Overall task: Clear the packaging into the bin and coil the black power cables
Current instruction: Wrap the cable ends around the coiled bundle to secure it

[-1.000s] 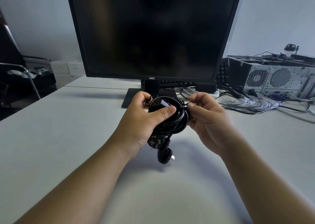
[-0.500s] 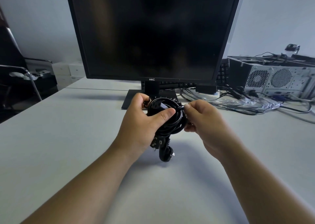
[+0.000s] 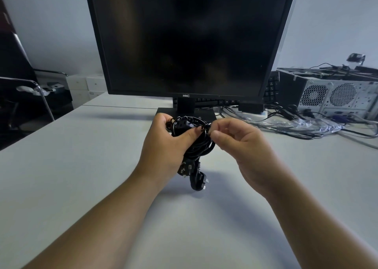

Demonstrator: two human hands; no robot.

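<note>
1. The coiled black power cable [image 3: 196, 139] is hanging in the air just above the table [image 3: 81, 166], in front of the monitor's base. Its loops are bunched tight. A socket end [image 3: 184, 123] is sitting at 12 o'clock on the bundle, and two plug ends [image 3: 197, 181] are dangling at 6 o'clock, close to the tabletop.
2. My left hand [image 3: 163, 146] is gripping the bundle from 9 o'clock, with the fingers curled behind the loops and the thumb pressing across the front.
3. My right hand [image 3: 245, 146] is coming in from 3 o'clock. Its thumb and forefinger are pinching what looks like a thin wire tie [image 3: 206, 126] at 2 o'clock on the bundle. The other fingers are loosely curled and holding nothing.
4. To do this step well, I am aiming to press hard with the left thumb so that no loop is springing free while the right fingertips are twisting the tie snug against the cable.
5. The dangling plugs are likely pulling on the lower loops, so I am judging that the tie should be closing around every strand.
6. Clear plastic packaging [image 3: 313, 125] is lying well apart at 2 o'clock, among loose leads beside a computer case [image 3: 337, 96]. It is not yet binned, and no bin is showing.
7. A dark monitor [image 3: 190, 39] is standing at 12 o'clock.
</note>
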